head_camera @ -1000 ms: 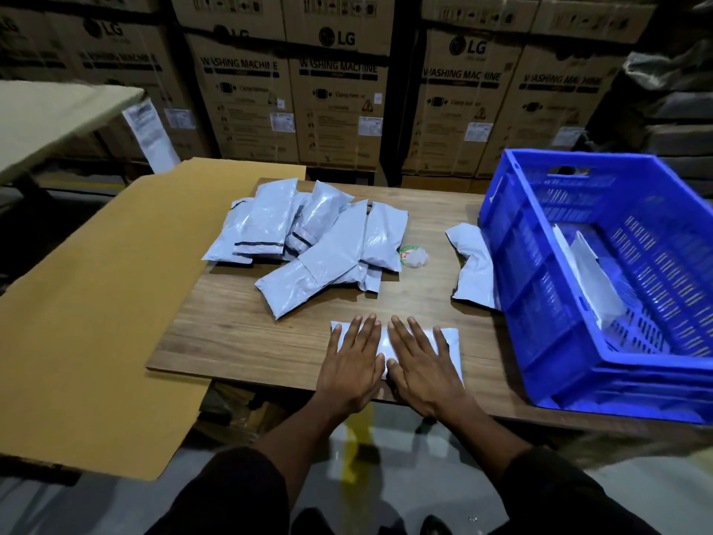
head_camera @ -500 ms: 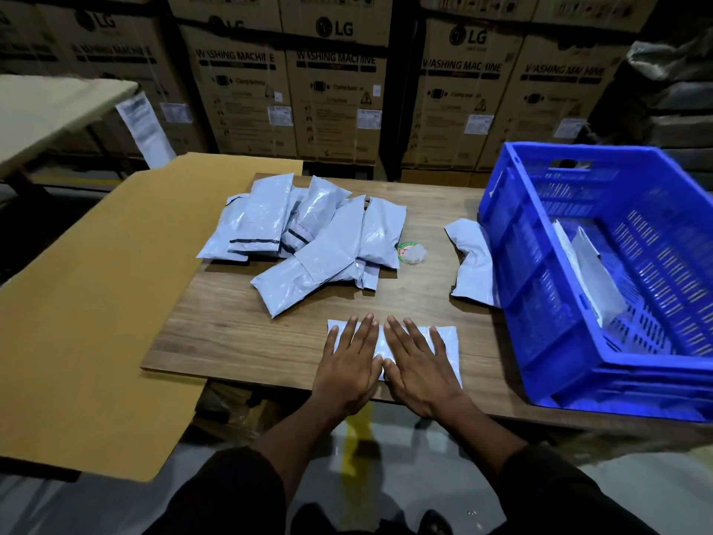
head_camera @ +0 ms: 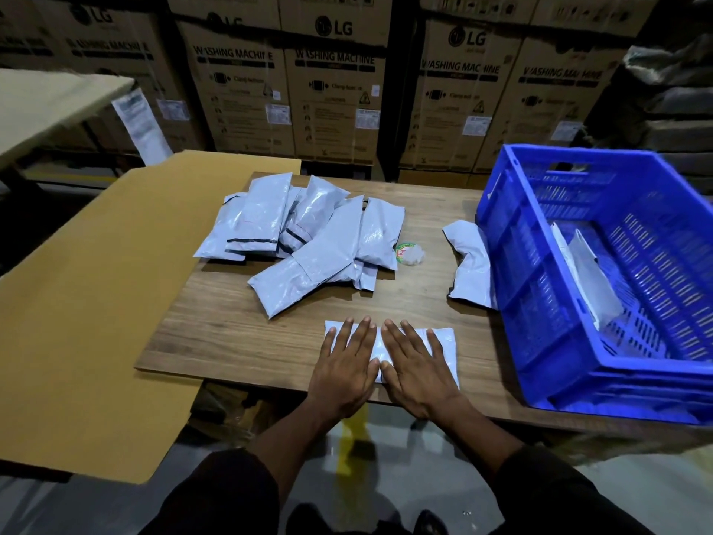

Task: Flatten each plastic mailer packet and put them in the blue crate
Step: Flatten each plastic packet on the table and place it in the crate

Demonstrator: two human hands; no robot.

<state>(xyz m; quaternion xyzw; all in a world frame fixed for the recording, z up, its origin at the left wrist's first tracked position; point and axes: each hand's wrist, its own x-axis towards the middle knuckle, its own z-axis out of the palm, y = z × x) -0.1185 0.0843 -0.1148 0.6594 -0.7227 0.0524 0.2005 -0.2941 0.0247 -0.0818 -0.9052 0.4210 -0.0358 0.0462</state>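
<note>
A white mailer packet (head_camera: 443, 341) lies flat near the front edge of the wooden table (head_camera: 216, 334). My left hand (head_camera: 345, 370) and my right hand (head_camera: 418, 370) press down on it side by side, fingers straight and spread. Behind them sits a pile of several grey-white mailer packets (head_camera: 308, 241). One more crumpled packet (head_camera: 468, 264) leans against the blue crate (head_camera: 513, 264) at the right. Inside the crate a flattened packet (head_camera: 590, 279) rests against the mesh floor.
A small round sticker roll with clear wrap (head_camera: 409, 253) lies between the pile and the crate. A large brown cardboard sheet (head_camera: 88, 303) covers the left side. Stacked washing machine cartons (head_camera: 332, 90) stand behind the table.
Both hands stay flat on the packet in the same spot; only the camera has shifted slightly.
</note>
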